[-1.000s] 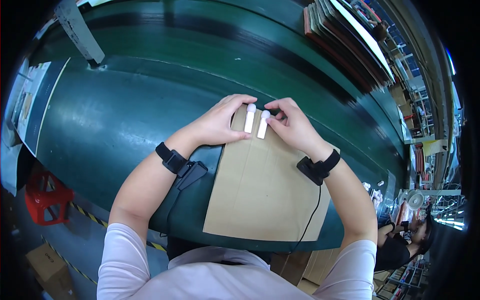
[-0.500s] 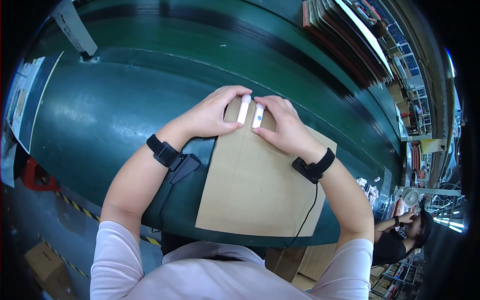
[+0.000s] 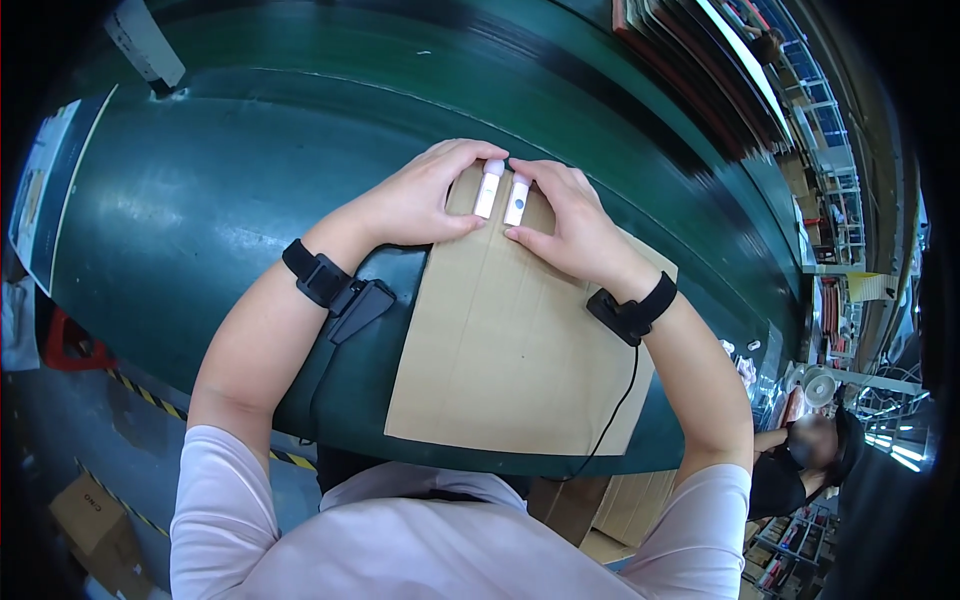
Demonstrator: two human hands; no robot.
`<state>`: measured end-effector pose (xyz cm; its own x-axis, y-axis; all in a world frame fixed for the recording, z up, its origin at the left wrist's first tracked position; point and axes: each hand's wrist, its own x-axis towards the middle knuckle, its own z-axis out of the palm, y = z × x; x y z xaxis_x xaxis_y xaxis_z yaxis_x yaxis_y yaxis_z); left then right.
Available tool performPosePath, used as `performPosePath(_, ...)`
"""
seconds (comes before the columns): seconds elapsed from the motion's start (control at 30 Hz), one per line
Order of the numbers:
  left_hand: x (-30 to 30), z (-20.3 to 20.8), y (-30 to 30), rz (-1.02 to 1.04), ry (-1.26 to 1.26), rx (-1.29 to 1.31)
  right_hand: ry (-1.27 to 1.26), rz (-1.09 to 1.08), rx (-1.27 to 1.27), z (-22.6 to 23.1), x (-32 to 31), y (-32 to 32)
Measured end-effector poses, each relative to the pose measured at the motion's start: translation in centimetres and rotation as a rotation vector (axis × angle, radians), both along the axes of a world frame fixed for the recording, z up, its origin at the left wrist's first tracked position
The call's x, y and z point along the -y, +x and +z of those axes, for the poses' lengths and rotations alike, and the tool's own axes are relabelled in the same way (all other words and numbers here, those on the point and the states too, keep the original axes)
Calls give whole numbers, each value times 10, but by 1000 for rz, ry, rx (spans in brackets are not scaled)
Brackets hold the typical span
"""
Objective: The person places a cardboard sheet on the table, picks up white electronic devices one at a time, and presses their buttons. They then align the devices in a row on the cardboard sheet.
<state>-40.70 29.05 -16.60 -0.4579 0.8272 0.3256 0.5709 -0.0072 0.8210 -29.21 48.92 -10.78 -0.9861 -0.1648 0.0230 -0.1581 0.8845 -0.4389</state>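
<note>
A small white tube with a rounded pale cap (image 3: 488, 192) lies over the far end of a flat cardboard sheet (image 3: 510, 370). My left hand (image 3: 425, 200) is closed on it, fingertips at the cap and thumb near the base. Close beside it on the right, a similar white tube with a blue spot (image 3: 516, 203) is between the index finger and thumb of my right hand (image 3: 580, 228). Both tubes point away from me, nearly parallel with a narrow gap. Whether they rest on the cardboard or hover just above cannot be told. Black straps circle both wrists.
The cardboard lies on a green bench (image 3: 190, 230). Stacked boards (image 3: 700, 75) stand at the far right, and a metal post (image 3: 148, 45) at the far left. A cable (image 3: 618, 410) crosses the cardboard from my right wrist. A co-worker (image 3: 785, 480) is at the right.
My hands, the tubes and the cardboard sit slightly higher in the picture, along with a small view shift. My grip looks the same. The co-worker's raised hand has left their face.
</note>
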Motion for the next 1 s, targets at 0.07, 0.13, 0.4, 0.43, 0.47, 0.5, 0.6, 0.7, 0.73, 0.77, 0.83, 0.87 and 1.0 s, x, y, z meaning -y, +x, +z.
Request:
performPosePath(0.07,1,0,-3,0,14,-13,1,11,-12,0,1,-2)
performPosePath(0.13,1,-2,-3,-15,17,-18,-2,1,-16,-1,2,1)
performPosePath(0.4,-10,4,-4,-39,28,114,114,-38,-143,48,-12,77)
performPosePath(0.43,-5,-4,-7,-39,45,130,61,-22,-147,52,-11,94)
performPosePath(0.47,-4,-12,-12,-49,72,149,19,-13,-152,60,-16,116)
performPosePath(0.5,-6,-15,-11,-48,90,207,59,-90,-160,67,-24,142)
performPosePath(0.6,-6,-16,-9,-57,100,272,32,-324,-191,64,-38,218)
performPosePath(0.7,-7,-19,-14,-48,76,275,55,-641,-221,39,-41,305)
performPosePath(0.73,-6,-16,-17,-71,67,265,45,-730,-184,33,-38,333)
performPosePath(0.77,-4,-18,-22,-66,72,264,34,-814,-148,25,-34,354)
performPosePath(0.83,-4,-21,-29,-49,81,260,63,-892,-141,15,-31,389)
performPosePath(0.87,-4,-22,-31,-63,70,247,96,-953,-118,11,-30,404)
performPosePath(1.0,-2,-22,-38,-16,33,256,116,-1066,-207,0,-46,450)
